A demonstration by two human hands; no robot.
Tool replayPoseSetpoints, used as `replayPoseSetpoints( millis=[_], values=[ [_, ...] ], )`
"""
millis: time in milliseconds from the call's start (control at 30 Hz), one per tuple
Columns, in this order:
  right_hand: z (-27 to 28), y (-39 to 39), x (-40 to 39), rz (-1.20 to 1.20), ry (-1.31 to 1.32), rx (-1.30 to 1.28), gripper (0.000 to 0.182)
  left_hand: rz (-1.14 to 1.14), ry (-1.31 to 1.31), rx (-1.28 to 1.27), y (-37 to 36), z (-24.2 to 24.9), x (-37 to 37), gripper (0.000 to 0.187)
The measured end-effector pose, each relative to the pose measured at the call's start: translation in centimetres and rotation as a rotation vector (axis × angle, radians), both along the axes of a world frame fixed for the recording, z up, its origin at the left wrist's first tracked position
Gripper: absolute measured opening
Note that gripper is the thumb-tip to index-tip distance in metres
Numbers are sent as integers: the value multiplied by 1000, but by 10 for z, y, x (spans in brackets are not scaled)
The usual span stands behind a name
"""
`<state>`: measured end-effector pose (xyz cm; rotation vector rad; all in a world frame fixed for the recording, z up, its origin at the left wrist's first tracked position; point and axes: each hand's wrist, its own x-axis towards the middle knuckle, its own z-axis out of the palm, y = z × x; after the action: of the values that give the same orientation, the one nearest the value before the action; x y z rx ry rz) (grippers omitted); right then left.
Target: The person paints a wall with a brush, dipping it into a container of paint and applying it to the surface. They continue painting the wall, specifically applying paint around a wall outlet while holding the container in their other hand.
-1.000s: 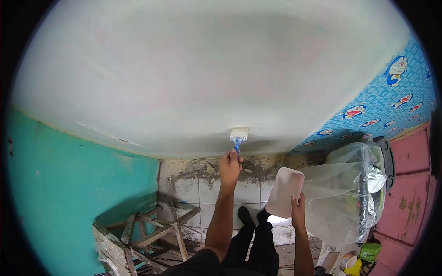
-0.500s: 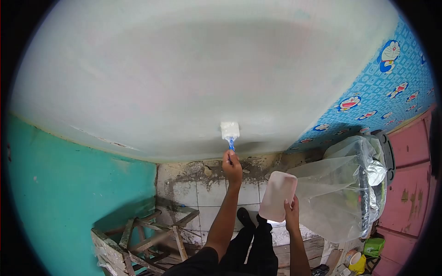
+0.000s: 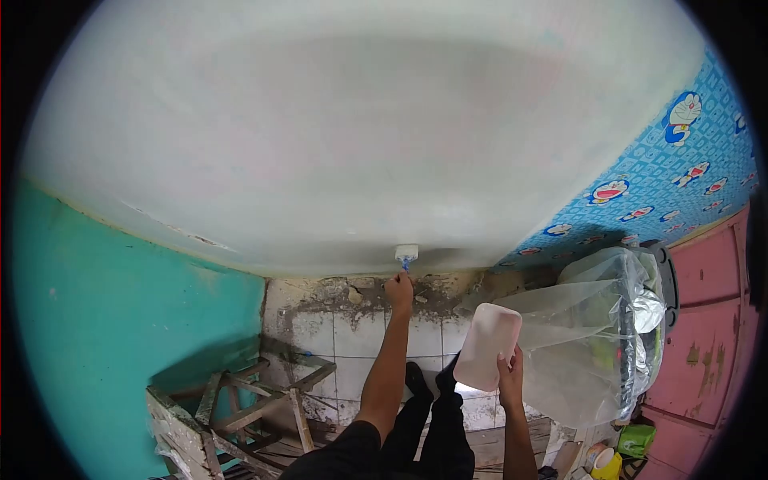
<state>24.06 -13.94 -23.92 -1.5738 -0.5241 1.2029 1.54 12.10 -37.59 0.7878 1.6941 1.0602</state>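
My left hand (image 3: pixel 399 293) is closed round the blue handle of a flat brush (image 3: pixel 406 253). The white head of the brush rests against the lower part of the pale wall (image 3: pixel 360 144), just above its bottom edge. In my right hand (image 3: pixel 510 379) is a shallow pinkish-white tray (image 3: pixel 488 346), held by its lower right side with the thumb over the rim. The tray is tilted, and its contents cannot be made out.
A worn wooden frame (image 3: pixel 248 412) stands at the lower left by the green wall (image 3: pixel 120 312). Right of the tray is a large clear plastic bag (image 3: pixel 572 344). Blue patterned wall covering (image 3: pixel 640 172) and a pink door (image 3: pixel 696 344) are on the right. Rubble lines the tiled floor's edge (image 3: pixel 360 336).
My left hand has brought the brush down the wall and slightly right, close to the bottom edge. The tray stays in my right hand, and the view has shifted slightly.
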Motion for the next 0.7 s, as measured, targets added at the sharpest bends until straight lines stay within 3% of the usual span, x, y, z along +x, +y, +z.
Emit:
replayPoseSetpoints(
  millis=[233, 367, 500, 567, 700],
  values=[
    [26, 21, -16, 39, -3, 5, 65, 82, -211, 287, -25, 274, -7, 29],
    [31, 30, -25, 73, 3, 37, 64, 88, -90, 538, -35, 340, 0, 28],
    [23, 27, -31, 101, -18, 34, 63, 93, 21, 646, -19, 296, -1, 25],
    [20, 23, -33, 96, -18, 7, 63, 80, 88, 652, -10, 228, -4, 24],
    [9, 9, -35, 105, -35, -29, 65, 28, 259, 418, -14, 60, -19, 32]
  ],
)
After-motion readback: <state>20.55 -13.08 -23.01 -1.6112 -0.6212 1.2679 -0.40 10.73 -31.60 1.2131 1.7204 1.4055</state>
